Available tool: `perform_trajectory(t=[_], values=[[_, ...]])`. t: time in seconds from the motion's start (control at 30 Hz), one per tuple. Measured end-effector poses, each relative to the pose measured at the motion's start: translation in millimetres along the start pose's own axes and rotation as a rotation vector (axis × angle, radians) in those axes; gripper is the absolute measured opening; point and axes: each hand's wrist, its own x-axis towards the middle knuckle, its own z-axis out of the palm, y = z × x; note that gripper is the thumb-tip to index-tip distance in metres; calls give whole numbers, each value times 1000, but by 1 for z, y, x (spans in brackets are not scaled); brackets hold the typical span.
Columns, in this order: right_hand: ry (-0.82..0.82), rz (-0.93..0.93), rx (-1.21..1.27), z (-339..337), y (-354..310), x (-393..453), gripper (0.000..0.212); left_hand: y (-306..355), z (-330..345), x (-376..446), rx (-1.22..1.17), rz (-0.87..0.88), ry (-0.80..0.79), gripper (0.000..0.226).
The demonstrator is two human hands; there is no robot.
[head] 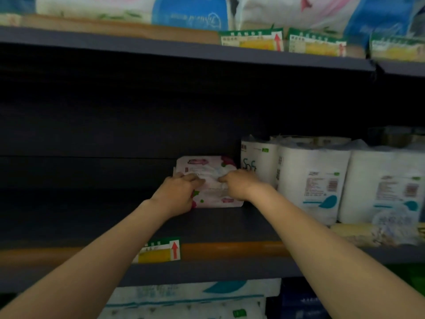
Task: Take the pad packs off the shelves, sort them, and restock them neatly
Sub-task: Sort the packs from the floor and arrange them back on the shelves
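Note:
A white and pink pad pack (215, 194) lies on the dark middle shelf (92, 217), with a second similar pack (204, 162) standing just behind it. My left hand (178, 194) grips the front pack's left end. My right hand (239, 185) grips its right side from above. Both hands press on the same pack, and their fingers nearly meet over its top. The pack sits right beside the toilet roll packs.
White toilet roll packs (312, 180) fill the shelf's right part. Price tags (161, 250) sit on the shelf's front edge. The upper shelf (161, 48) carries large tissue bags (188, 10). More paper packs (188, 298) lie on the shelf below.

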Motion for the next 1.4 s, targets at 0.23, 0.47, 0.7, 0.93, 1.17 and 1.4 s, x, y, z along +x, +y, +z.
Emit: perform_trajectory(t=[0.23,0.47,0.7,0.93,1.17,1.4], values=[[401,-70,-141,-8,11,-44,48,1,-31,-33,43,167,168,55],[361,-32,-81,15,-7,-32,104,10,-31,-15,156,0,192,81],[420,48,-223,22,-6,8,94,17,-16,17,210,-156,141,74],[445,23,-180,39,8,72,84,-4,10,60,16,-202,-56,90],[338,-7,-183,39,24,94,95,-13,24,85,-13,-201,-138,93],[195,130,-58,25,9,75,99,6,-13,43,-38,-190,-177,74]])
